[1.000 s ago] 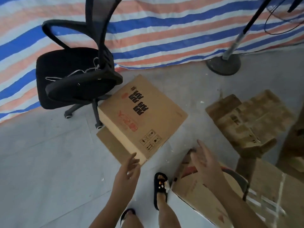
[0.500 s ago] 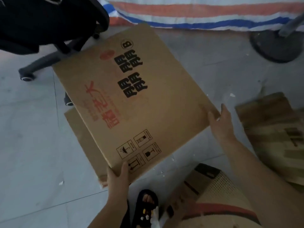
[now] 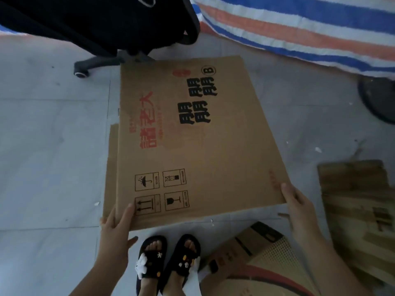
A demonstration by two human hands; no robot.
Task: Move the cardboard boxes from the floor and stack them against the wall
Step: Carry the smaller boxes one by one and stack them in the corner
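Observation:
A flattened brown cardboard box (image 3: 213, 150) with black and red printed characters and handling symbols is held in front of me, above the floor. My left hand (image 3: 116, 223) grips its near left corner, thumb on top. My right hand (image 3: 296, 201) grips its near right corner. A second plain cardboard layer (image 3: 111, 163) shows along its left edge. Another box with a red band (image 3: 256, 259) lies by my feet at lower right. A further flattened carton (image 3: 359, 210) lies on the floor at the right.
A black office chair (image 3: 96, 24) with a wheeled base stands just beyond the held box. A striped blue, orange and white tarp (image 3: 310, 28) covers the wall at the back. A round dark fan base (image 3: 378, 99) sits at the right. My sandalled feet (image 3: 166, 261) stand on grey tiles.
Both hands went from hovering open to gripping the printed box's near corners. The box has turned squarer to me, and my view has dropped closer to it.

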